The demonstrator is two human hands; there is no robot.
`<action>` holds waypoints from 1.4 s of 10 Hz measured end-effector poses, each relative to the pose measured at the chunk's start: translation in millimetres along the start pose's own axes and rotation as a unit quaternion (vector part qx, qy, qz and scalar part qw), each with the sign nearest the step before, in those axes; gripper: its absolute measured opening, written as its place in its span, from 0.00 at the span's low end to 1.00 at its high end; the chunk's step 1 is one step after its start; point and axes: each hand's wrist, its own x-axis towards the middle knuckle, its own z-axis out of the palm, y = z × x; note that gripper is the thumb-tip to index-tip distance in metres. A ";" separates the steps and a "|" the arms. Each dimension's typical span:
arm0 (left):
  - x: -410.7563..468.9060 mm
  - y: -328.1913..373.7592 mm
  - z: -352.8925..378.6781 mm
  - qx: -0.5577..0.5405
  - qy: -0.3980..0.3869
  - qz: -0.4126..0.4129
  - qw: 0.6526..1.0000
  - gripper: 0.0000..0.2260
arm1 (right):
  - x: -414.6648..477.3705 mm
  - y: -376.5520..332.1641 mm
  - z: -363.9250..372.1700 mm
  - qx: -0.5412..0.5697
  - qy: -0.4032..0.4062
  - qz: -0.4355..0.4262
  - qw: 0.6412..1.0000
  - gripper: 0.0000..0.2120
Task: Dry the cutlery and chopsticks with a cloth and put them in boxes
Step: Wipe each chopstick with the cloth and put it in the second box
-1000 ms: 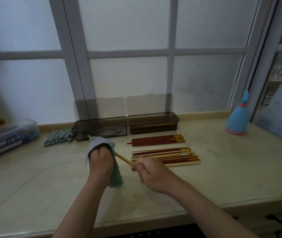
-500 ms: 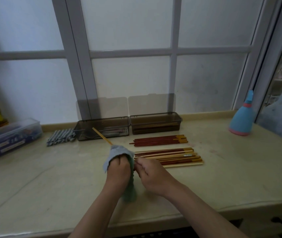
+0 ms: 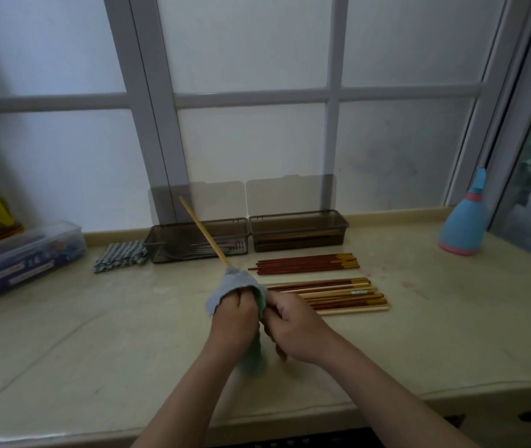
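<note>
Fingers of the left hand (image 3: 233,318) are curled shut around a blue-green cloth (image 3: 231,287), and the cloth is bunched around a light wooden chopstick (image 3: 204,231). That chopstick sticks out of the top of the cloth and slants up and to the left, its far end showing in front of the left box's raised lid. One end of the cloth pokes up above the fist; the other hangs below it toward the counter (image 3: 96,350).

Touching the cloth from the right, the right hand (image 3: 293,328) has its fingers bent and pinched in at the near end of the chopstick; the end itself is hidden by the hands and cloth.

Just beyond the hands lie two groups of chopsticks. The nearer group (image 3: 338,295) mixes light and dark red sticks, lying side by side with their ends to the right. The farther group (image 3: 309,263) is all dark red with yellow tips.

Against the window (image 3: 257,140) stand two smoky, see-through boxes with lids upright. The left box (image 3: 197,240) holds metal cutlery, the right box (image 3: 296,232) holds what look like chopsticks. A striped folded cloth (image 3: 120,255) lies just left of the left box, and farther left is a long clear container (image 3: 21,257). A blue spray bottle (image 3: 466,223) stands well apart at the right.
</note>
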 end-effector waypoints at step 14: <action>55.8 -63.1 -12.4 -0.133 0.049 -0.073 0.987 0.16 | 193.2 84.2 -112.1 -0.442 0.114 0.121 0.881 0.19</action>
